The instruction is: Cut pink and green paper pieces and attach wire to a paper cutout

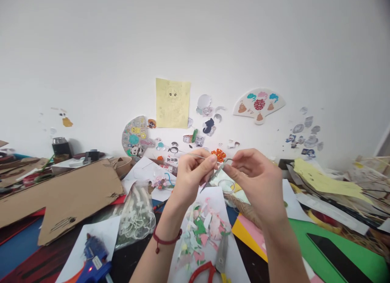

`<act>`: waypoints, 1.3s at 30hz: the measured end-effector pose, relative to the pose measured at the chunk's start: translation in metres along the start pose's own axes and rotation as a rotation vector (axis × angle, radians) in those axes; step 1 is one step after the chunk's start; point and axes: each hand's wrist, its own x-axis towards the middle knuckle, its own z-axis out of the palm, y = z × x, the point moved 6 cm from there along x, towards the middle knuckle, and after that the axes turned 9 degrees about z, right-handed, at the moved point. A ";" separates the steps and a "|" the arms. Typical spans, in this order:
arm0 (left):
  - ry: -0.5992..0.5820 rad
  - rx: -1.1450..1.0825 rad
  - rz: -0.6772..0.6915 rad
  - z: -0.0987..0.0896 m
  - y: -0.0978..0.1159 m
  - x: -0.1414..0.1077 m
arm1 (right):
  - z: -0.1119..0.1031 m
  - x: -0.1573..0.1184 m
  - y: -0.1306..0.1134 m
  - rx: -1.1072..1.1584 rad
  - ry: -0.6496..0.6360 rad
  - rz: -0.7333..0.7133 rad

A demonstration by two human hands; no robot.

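Note:
My left hand (196, 169), with a dark red cord bracelet on its wrist, is closed with thumb and forefinger in a pinch. A thin pale wire-like strand (199, 156) runs through this pinch and out to the left. A narrow grey pointed piece (210, 180) slants down between the hands; its kind is unclear. My right hand (257, 177) pinches the other side of the thin piece, its other fingers loosely curled. Below lie colourful paper scraps (199, 230) on a white sheet, beside red-handled scissors (222, 254).
A blue glue gun (96, 260) with a lit red light lies at the lower left. Nearby are a bag of white cords (138, 214) and cut cardboard (82, 189). A black phone (335, 256) rests on green sheet (300, 238) at right. Stickers dot the wall behind.

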 end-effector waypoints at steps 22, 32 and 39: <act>-0.020 1.015 0.726 0.018 0.046 -0.019 | 0.011 -0.020 -0.020 -0.216 0.013 -0.177; 0.028 1.335 1.150 0.028 0.040 -0.031 | 0.013 -0.023 -0.026 -0.241 0.098 -0.329; -0.067 1.518 1.302 0.036 0.044 -0.041 | 0.017 -0.028 -0.037 -0.325 0.107 -0.483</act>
